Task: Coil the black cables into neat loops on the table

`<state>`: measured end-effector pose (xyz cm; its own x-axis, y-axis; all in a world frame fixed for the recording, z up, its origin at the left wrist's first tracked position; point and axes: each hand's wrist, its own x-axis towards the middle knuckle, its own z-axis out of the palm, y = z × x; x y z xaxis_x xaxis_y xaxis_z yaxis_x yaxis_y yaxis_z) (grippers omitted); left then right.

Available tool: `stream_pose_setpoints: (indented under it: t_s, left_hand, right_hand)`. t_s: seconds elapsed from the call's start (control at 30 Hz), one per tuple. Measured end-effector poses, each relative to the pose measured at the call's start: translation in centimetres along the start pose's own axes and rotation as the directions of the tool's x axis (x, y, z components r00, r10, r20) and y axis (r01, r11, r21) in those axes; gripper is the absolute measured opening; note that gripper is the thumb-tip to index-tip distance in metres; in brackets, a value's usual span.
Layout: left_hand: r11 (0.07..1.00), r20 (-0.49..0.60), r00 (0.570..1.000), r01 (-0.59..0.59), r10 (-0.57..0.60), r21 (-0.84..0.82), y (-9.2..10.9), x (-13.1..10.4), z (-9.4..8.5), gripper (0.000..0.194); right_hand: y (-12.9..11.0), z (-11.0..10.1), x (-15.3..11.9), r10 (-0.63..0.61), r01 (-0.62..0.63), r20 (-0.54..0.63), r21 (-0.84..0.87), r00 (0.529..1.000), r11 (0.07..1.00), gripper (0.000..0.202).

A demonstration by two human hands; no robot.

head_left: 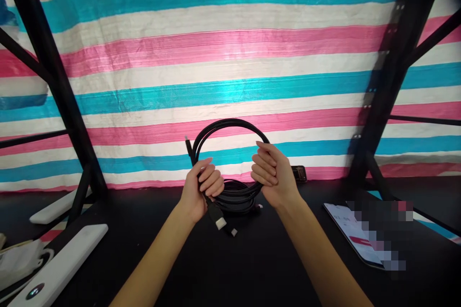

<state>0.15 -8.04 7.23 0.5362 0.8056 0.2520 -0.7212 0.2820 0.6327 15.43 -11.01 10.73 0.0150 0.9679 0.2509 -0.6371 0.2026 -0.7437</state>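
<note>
Cable (pixel 234 123), black, wound in a round loop, is held up before the pink, blue and white striped sheet (pixel 230 48); your left hand (pixel 201 189) and right hand (pixel 272 172) grip opposite sides, fingers curled closed.

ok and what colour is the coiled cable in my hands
The coiled cable is black, as the head view shows.

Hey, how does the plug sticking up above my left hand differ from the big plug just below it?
The upper plug points up; the lower plug points down. The upper plug is slim with a narrow tip, while the lower plug is chunkier with a wide, pale tip. Both have dark bodies and sit close to your left hand.
</note>
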Motion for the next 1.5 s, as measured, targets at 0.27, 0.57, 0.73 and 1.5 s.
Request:
stream_pose_setpoints:
  t_s: [0.27,0.57,0.73,1.5]
  left_hand:
    - [0.919,-0.436,0.893,0.077,0.109,0.387,-1.1,1.6,-2.5,0.042]
    - [0.182,0.146,0.696,-0.375,0.703,0.909,0.1,0.1,-0.7,0.059]
    - [0.381,0.055,0.85,-0.292,0.524,0.877,0.6,-0.6,-0.1,0.019]
    - [0.904,-0.302,0.91,-0.151,0.285,0.399,3.2,-0.5,-0.4,0.042]
  right_hand:
    - [-0.6,-0.3,-0.2,-0.189,0.179,-0.065,-0.13,0.98,0.975,0.044]
    - [0.6,-0.8,0.0,-0.309,0.276,0.13,-0.824,0.942,0.495,0.028]
    - [1.4,0.3,-0.8,-0.2,0.369,0.313,-0.84,0.928,0.399,0.031]
    - [4.9,1.8,-0.8,-0.182,0.182,0.023,-0.223,0.983,0.958,0.051]
